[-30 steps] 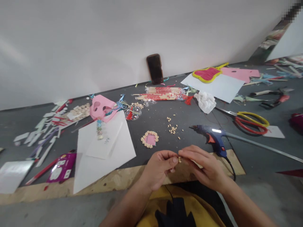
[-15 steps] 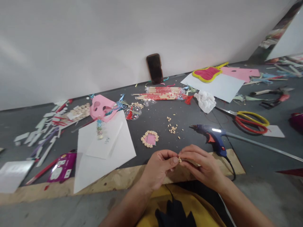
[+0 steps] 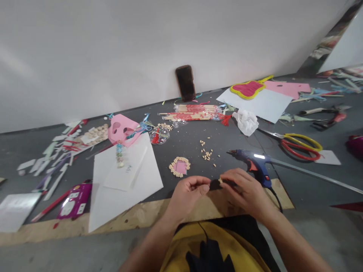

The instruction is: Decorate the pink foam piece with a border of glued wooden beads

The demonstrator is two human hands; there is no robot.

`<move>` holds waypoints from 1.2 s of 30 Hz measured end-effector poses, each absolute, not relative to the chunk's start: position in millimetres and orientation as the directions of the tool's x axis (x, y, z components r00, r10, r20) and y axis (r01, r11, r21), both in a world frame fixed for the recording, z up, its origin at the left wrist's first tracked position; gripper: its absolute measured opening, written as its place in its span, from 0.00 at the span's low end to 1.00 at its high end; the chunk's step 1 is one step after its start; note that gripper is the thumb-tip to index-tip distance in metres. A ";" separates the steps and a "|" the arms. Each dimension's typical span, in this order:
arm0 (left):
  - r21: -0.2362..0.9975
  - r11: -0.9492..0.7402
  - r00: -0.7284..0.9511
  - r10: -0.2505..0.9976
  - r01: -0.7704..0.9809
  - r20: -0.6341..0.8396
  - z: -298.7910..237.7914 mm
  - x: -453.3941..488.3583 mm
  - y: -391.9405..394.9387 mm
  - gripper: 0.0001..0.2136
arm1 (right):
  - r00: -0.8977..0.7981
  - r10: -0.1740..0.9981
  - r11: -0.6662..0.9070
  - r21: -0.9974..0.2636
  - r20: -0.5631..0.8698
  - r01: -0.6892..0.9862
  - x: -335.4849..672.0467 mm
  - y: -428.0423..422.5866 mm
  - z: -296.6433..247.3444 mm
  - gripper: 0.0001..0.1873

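Observation:
Between my right hand's (image 3: 245, 190) thumb and fingertips is a small cluster of short wooden pieces (image 3: 220, 181). My left hand (image 3: 188, 194) faces it across a small gap, its thumb and index finger drawn together. Anything between those left fingertips is hidden. Just beyond my left hand lies a pink square frame (image 3: 181, 167) ringed with the same short wooden pieces. Loose wooden pieces (image 3: 207, 155) are scattered on the dark table ahead of my hands. A blue glue gun (image 3: 256, 162) rests to the right of my right hand, its nozzle pointing left.
White paper sheets (image 3: 99, 181) lie on the left, with a pink mask-shaped cutout (image 3: 123, 128) behind. Wrapped sticks (image 3: 195, 112) and a crumpled tissue (image 3: 246, 122) sit farther back. Scissors (image 3: 300, 145) and pliers (image 3: 329, 115) are on the right. A phone (image 3: 185, 83) leans against the wall.
My hands have moved apart from a shared pinch. The wooden cluster has moved slightly right and up with my right fingers, away from my left fingertips.

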State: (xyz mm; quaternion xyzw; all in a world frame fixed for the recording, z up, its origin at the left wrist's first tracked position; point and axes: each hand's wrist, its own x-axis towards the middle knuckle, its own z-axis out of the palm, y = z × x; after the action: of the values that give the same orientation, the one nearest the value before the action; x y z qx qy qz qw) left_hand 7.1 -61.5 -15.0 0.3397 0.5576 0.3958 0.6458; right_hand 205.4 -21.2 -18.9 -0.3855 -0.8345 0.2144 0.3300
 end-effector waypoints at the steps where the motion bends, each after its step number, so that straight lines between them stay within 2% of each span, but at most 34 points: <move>1: 0.912 0.409 0.028 0.912 -0.011 -0.409 -14.6 5.1 -58.1 0.12 | -0.501 0.782 0.619 -0.559 0.371 0.552 206.8 -18.2 -22.5 0.05; 4: 0.904 0.177 0.003 0.981 0.389 -0.194 -12.6 3.4 -42.2 0.07 | -0.560 0.757 0.653 -0.410 0.337 0.637 207.7 -11.7 -33.7 0.05; 6: 0.800 0.005 0.090 0.993 0.600 -0.073 -12.1 6.7 -28.6 0.07 | -0.576 0.750 0.661 -0.355 0.325 0.661 207.4 -10.1 -38.3 0.06; 8: 0.655 -0.128 0.189 0.982 0.745 -0.024 -13.4 12.9 -15.4 0.08 | -0.573 0.747 0.664 -0.340 0.338 0.666 209.4 -10.2 -38.8 0.08; 12: 0.557 -0.198 0.259 0.965 0.807 -0.033 -20.7 26.9 2.5 0.07 | -0.459 0.792 0.595 -0.343 0.402 0.727 227.1 -12.4 -29.3 0.10; 15: 0.518 -0.209 0.268 0.963 0.829 -0.040 -26.5 33.3 7.8 0.06 | -0.234 0.891 0.361 -0.295 0.388 0.885 249.2 -14.5 -20.3 0.12; 17: 0.502 -0.213 0.270 0.962 0.839 -0.044 -29.1 35.0 9.1 0.07 | -0.093 0.943 0.174 -0.236 0.320 0.956 262.6 -15.3 -17.3 0.16; 19: 0.491 -0.212 0.269 0.962 0.845 -0.049 -30.4 35.5 9.5 0.08 | -0.010 0.973 0.051 -0.171 0.231 0.984 271.7 -15.0 -17.5 0.20; 23: 0.485 -0.203 0.262 0.964 0.850 -0.056 -30.2 36.8 9.1 0.07 | 0.040 0.997 -0.036 -0.073 0.062 0.997 274.7 -9.0 -20.5 0.23; 26: 0.511 -0.197 0.261 0.964 0.836 -0.055 -30.0 39.1 8.9 0.06 | 0.098 0.994 -0.100 -0.067 -0.042 0.993 271.3 -0.9 -18.5 0.23; 29: 0.571 -0.173 0.249 0.967 0.803 -0.057 -29.5 40.3 10.2 0.06 | 0.155 0.982 -0.169 -0.131 -0.112 0.977 272.3 5.8 -14.0 0.21; 31: 0.631 -0.145 0.235 0.970 0.762 -0.061 -27.5 39.2 11.2 0.06 | 0.202 0.973 -0.224 -0.238 -0.116 0.945 276.4 6.5 -11.7 0.19; 32: 0.665 -0.129 0.227 0.972 0.735 -0.063 -25.8 37.9 11.5 0.06 | 0.234 0.965 -0.259 -0.324 -0.115 0.910 278.8 5.3 -10.9 0.18; 34: 0.723 -0.106 0.221 0.973 0.683 -0.065 -21.6 34.6 10.7 0.05 | 0.282 0.948 -0.313 -0.588 -0.147 0.746 282.8 0.1 -9.7 0.18; 36: 0.842 -0.009 0.201 0.972 0.539 -0.118 -18.0 31.3 7.7 0.05 | 0.254 0.938 -0.322 -0.860 -0.234 0.397 284.1 -7.7 -9.0 0.19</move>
State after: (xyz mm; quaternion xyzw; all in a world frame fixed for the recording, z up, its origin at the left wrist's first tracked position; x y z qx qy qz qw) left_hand 31.3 7.7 -18.0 0.6590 0.5734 0.2655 0.4080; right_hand 284.1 -7.7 -9.0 -0.7124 -0.4685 0.3915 0.3459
